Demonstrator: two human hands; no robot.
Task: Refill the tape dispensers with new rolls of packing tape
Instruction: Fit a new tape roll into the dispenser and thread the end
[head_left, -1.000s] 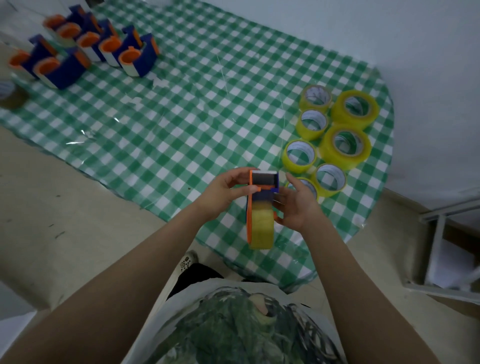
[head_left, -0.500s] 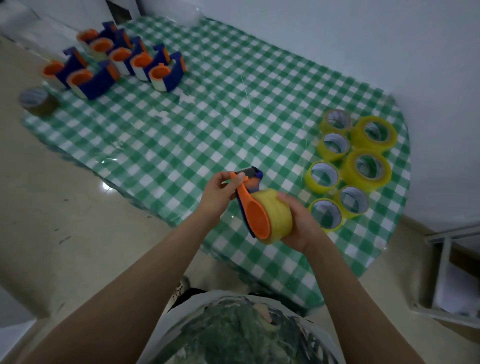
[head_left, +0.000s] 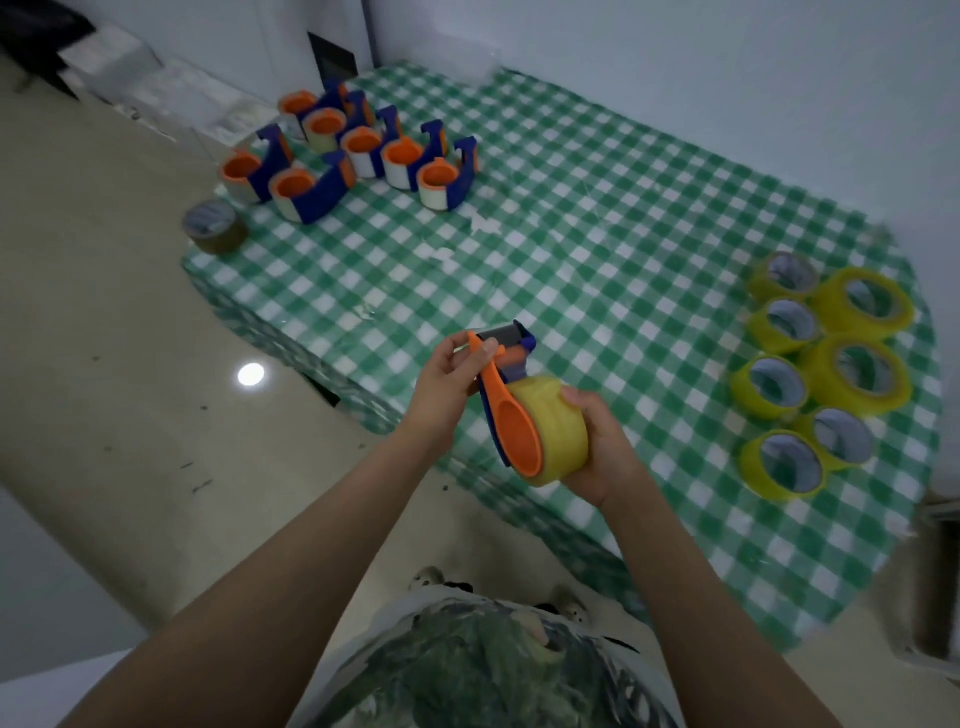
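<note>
I hold a blue and orange tape dispenser (head_left: 511, 415) over the near edge of the table. A yellow tape roll (head_left: 558, 428) sits mounted in it. My right hand (head_left: 600, 441) grips the roll from the right side. My left hand (head_left: 449, 371) pinches the dispenser's orange front end near the roller. Several new yellow tape rolls (head_left: 826, 364) lie flat at the right of the table. Several other blue and orange dispensers (head_left: 353, 150) with whitish rolls stand at the far left.
The table has a green and white checked cloth (head_left: 597, 249) and stands against a white wall. A brownish tape roll (head_left: 215, 226) lies at the table's far left corner. Beige floor lies to the left. A metal frame (head_left: 935, 571) stands at the right edge.
The dispenser has turned from edge-on to side-on, its orange side now facing me. My right hand has closed round the roll. The view has shifted, showing more of the far left.
</note>
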